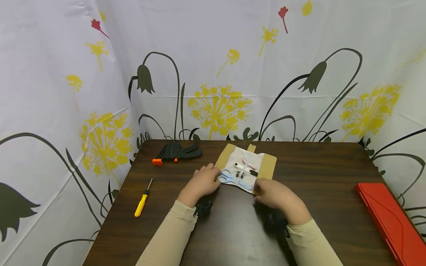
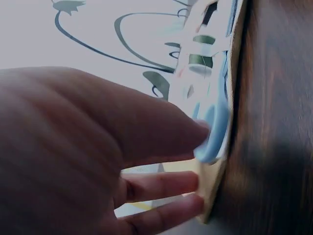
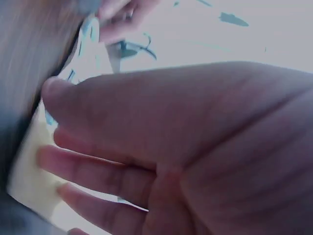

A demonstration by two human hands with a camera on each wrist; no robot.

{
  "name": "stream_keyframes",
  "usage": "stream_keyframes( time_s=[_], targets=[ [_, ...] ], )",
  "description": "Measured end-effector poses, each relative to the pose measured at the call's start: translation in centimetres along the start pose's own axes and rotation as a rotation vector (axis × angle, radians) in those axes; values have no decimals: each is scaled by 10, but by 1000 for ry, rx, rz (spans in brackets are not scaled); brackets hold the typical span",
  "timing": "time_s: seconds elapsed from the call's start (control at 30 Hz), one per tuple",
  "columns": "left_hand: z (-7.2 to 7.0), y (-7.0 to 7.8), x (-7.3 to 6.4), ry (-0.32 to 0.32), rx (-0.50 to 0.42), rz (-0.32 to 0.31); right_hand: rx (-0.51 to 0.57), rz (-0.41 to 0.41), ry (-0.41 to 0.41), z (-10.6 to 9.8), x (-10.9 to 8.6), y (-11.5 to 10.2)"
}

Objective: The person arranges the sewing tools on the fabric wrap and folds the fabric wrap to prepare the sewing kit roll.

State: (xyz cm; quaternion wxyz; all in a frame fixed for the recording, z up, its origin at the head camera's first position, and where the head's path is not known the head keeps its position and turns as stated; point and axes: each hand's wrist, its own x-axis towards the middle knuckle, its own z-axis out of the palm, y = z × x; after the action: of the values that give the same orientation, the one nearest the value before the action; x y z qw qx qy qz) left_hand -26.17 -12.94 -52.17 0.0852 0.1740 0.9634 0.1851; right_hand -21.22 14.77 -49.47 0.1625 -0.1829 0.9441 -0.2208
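Observation:
An unfolded sewing kit pouch with tan side flaps and a white lining lies near the table's far middle. Light blue scissors are tucked across its near part, handles to the left. Beside them, a white-and-black small tool sits under a clear strap. My left hand is at the pouch's left edge; its thumb touches the scissors' handle loop and its other fingers extend by the tan flap. My right hand touches the near right corner, fingers extended over the tan flap.
A black clamp with orange pads lies at the back left. A yellow-handled screwdriver is on the left side. On the right edge rests a long red case. Behind the brown table hangs a flower-printed curtain.

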Motion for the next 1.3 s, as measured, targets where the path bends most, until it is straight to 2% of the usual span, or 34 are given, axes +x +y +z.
stream_keyframes(
  time_s=[0.07, 0.17, 0.23, 0.3, 0.4, 0.53, 0.7, 0.97, 1.13, 1.3],
  targets=[
    [7, -4, 5, 17, 3, 27, 3, 16, 15, -2, 2, 9],
    [26, -19, 16, 65, -8, 61, -17, 5, 45, -3, 5, 21],
    [32, -21, 20, 86, -4, 69, -24, -9, 77, -2, 8, 27],
    [29, -15, 17, 88, -12, 64, -38, -32, 114, 0, 10, 31],
    [14, 5, 8, 88, 4, 62, -45, -50, 157, 3, 14, 35],
    [11, 14, 4, 80, 30, 85, -71, -51, 187, 7, 18, 35],
    [10, 16, 5, 40, 7, 87, -87, -44, 190, 9, 20, 34],
    [16, 10, 8, 70, -26, 145, -91, -10, 188, 13, 24, 37],
    [18, 10, 8, 66, -68, 168, -88, 7, 202, 14, 26, 38],
    [20, 9, 6, 50, -63, 112, -97, 16, 240, 14, 27, 37]
  ],
)
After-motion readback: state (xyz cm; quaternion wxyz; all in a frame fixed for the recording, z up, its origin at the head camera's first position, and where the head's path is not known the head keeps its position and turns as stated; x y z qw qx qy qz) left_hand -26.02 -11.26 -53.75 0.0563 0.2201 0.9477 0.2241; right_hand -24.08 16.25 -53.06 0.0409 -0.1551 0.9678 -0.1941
